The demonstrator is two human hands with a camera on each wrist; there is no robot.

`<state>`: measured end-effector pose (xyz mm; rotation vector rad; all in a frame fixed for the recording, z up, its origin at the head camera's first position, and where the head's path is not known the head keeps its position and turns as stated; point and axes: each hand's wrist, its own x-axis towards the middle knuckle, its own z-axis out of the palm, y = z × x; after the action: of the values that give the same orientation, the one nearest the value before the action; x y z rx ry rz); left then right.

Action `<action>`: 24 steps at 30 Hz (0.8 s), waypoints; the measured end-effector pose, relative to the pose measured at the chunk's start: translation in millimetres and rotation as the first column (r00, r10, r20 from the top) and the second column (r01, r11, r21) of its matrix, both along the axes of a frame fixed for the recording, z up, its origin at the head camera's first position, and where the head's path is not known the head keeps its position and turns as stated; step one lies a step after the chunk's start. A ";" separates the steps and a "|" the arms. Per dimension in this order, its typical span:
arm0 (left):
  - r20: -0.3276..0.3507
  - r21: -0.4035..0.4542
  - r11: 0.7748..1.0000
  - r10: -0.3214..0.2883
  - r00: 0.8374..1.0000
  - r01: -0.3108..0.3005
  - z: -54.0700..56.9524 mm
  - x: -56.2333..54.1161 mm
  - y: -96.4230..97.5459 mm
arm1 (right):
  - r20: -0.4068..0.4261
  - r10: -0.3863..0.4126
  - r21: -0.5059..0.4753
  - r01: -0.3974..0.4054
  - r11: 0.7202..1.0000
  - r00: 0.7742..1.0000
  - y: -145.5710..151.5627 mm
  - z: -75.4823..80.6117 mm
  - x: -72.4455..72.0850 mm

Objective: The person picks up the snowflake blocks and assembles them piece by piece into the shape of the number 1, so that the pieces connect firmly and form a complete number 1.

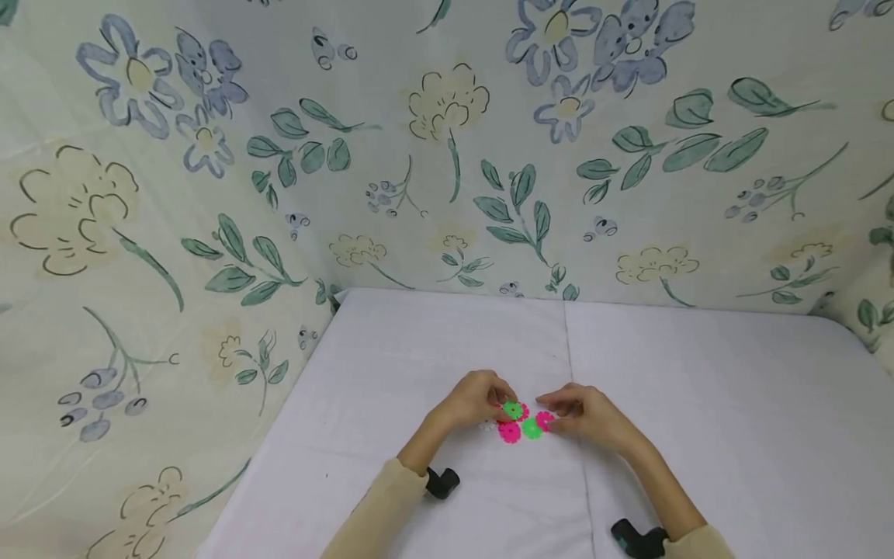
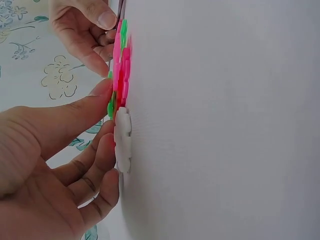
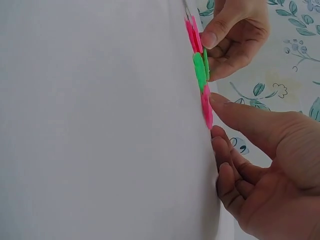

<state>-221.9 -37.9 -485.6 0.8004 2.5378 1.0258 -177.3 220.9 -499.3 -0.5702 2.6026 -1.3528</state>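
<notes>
Several flat, notched plastic snowflake discs are joined in a cluster near the table's middle. My left hand pinches a green snowflake disc at the cluster's upper left, above a pink disc. On the other side, my right hand holds the rightmost pink snowflake disc between thumb and fingers. That disc adjoins a lower green disc. A white disc sits by the left fingers in the left wrist view. The fingers partly cover the cluster, and the wrist views show it edge-on.
A white cloth covers the table, with a crease running front to back right of the cluster. Floral fabric hangs behind and at the left. Black wrist devices are on both forearms.
</notes>
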 end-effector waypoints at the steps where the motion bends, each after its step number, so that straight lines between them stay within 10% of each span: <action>1: -0.002 -0.001 1.000 0.003 1.000 -0.003 -0.2 0.1 0.6 | -0.008 0.000 0.009 0.000 1.000 1.000 -0.3 -0.8 -0.4; 24: 0.045 0.155 0.988 0.006 0.999 -0.013 -0.8 2.8 -3.4 | 0.044 0.017 -0.022 -0.016 1.000 0.999 -3.8 -1.2 2.1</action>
<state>-219.1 -41.3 -486.4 0.7974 2.4496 1.2424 -175.1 217.2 -500.4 -0.5572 2.5459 -1.3747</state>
